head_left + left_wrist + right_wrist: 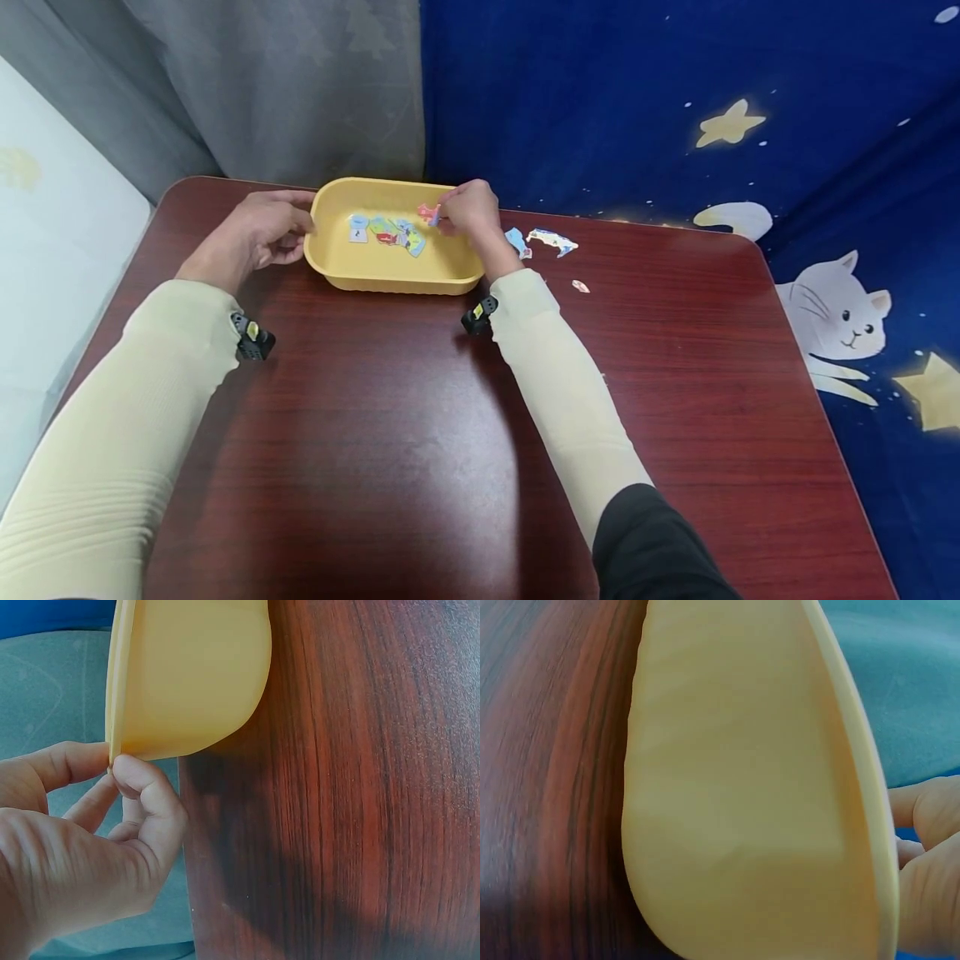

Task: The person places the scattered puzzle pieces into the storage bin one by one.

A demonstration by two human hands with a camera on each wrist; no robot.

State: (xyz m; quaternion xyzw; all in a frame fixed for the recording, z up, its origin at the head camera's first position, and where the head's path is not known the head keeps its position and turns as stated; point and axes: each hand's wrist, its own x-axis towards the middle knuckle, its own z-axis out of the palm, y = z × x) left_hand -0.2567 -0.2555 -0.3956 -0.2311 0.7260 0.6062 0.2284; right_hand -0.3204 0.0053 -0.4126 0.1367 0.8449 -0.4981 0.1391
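A yellow plastic tub (367, 284) stands at the back of the table. My left hand (266, 225) pinches its left rim between thumb and fingers; the left wrist view shows this grip on the tub (202, 675) closely. My right hand (472, 208) reaches over the right end, fingers curled down inside, pinching a small pink and blue cutout piece (429, 214). In the right wrist view the tub wall (735, 780) hides the fingertips of the right hand (934, 862). On the tub floor lie a pale blue piece (358, 229) and a colourful cluster of cutouts (401, 236).
Right of the tub, a blue piece (517, 242), a white and blue piece (552, 242) and a small pinkish piece (581, 286) lie on the dark red-brown table (375, 433). Grey and blue curtains (570, 100) hang behind the table's back edge.
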